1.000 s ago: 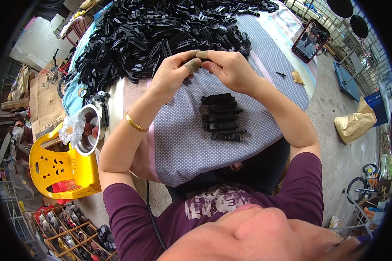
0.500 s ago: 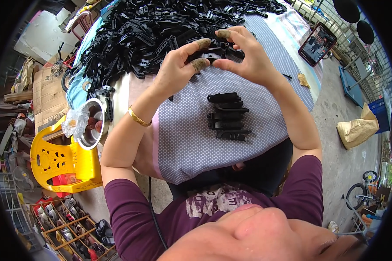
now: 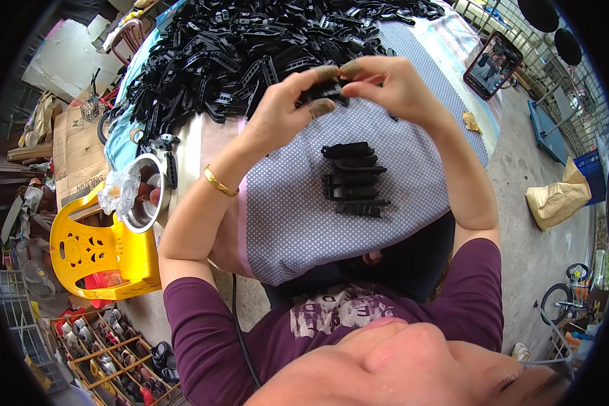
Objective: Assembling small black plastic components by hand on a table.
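Both hands meet above the table over a small black plastic part [image 3: 325,91]. My left hand [image 3: 287,108] pinches it from the left with thumb and fingers. My right hand [image 3: 386,84] grips its right end. A gold bangle [image 3: 220,183] circles my left wrist. Below the hands, a short row of assembled black parts [image 3: 355,179] lies on the dotted grey cloth [image 3: 284,210]. A big heap of loose black plastic parts [image 3: 250,40] covers the far half of the table.
A phone [image 3: 490,64] leans at the table's far right corner. A metal bowl [image 3: 145,196] with a plastic bag sits at the left edge, above a yellow plastic chair [image 3: 95,250]. Racks of shoes [image 3: 108,345] stand lower left. A tan sack [image 3: 558,199] lies on the floor at right.
Both hands stayed together at the heap's near edge, working the black part between the fingers. The row of parts on the cloth has not moved.
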The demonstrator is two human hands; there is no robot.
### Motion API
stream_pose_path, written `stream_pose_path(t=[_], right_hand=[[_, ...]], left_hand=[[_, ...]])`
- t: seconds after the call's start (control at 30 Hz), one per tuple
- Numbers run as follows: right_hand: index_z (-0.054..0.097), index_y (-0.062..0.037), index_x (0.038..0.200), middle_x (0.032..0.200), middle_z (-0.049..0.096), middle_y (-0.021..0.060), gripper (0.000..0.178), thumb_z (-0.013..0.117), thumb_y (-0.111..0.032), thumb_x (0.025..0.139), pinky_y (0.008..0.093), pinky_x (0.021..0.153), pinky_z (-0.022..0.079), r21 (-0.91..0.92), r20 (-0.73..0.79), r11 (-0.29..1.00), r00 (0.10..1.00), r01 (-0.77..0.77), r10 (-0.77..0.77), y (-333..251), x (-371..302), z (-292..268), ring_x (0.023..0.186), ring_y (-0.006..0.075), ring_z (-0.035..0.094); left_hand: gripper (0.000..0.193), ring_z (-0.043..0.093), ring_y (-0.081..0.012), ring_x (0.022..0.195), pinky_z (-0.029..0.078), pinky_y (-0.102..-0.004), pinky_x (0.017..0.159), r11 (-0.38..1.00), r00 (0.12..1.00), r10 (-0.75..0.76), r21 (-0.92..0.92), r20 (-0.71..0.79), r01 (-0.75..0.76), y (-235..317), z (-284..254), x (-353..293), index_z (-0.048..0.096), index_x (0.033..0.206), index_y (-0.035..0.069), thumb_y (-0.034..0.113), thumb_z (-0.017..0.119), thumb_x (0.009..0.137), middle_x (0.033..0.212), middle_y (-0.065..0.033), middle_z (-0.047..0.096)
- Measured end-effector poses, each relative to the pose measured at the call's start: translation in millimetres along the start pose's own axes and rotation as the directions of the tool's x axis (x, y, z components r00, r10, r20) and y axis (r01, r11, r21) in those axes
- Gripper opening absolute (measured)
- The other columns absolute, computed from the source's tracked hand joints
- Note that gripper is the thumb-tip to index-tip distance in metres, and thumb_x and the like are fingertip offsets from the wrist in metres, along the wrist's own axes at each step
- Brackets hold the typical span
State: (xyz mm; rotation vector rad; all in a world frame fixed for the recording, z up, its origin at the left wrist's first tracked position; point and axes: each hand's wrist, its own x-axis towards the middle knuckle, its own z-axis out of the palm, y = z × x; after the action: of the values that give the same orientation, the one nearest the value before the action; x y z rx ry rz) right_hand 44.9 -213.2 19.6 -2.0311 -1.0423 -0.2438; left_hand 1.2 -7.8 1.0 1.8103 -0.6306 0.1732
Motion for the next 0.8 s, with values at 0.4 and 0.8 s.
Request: stream_pose_path(t=[0.4, 0.8], right_hand=[[0.061, -0.0037, 0.081, 0.076, 0.064, 0.0107, 0.035, 0.073, -0.032, 0.065, 0.0359, 0.066, 0.048, -0.666, 0.141, 0.704, 0.884, -0.248, 0.446, 20, -5, -11, 0.074, 0.0266, 0.062], [0.05, -0.0117, 0.12, 0.082, 0.06, 0.0104, 0.049, 0.063, -0.032, 0.078, 0.036, 0.073, 0.049, -0.583, 0.035, 0.811, 0.995, -0.052, 0.089, 23, -3, 33, 0.083, 0.0266, 0.059]], left_hand=[[0.046, 0.049, -0.0274, 0.098, 0.043, -0.0345, 0.086, 0.561, 0.936, 0.293, 0.757, 0.197, -0.335, -19, 23, 12, 0.055, 0.114, 0.005, -0.002, 0.06, 0.07, 0.107, -0.009, 0.055], [0.022, 0.059, -0.0148, 0.086, 0.05, -0.0256, 0.074, 0.933, 0.953, 0.063, 0.356, -0.298, 0.049, -8, 11, 8, 0.058, 0.099, 0.0, -0.005, 0.055, 0.078, 0.098, -0.0086, 0.056]])
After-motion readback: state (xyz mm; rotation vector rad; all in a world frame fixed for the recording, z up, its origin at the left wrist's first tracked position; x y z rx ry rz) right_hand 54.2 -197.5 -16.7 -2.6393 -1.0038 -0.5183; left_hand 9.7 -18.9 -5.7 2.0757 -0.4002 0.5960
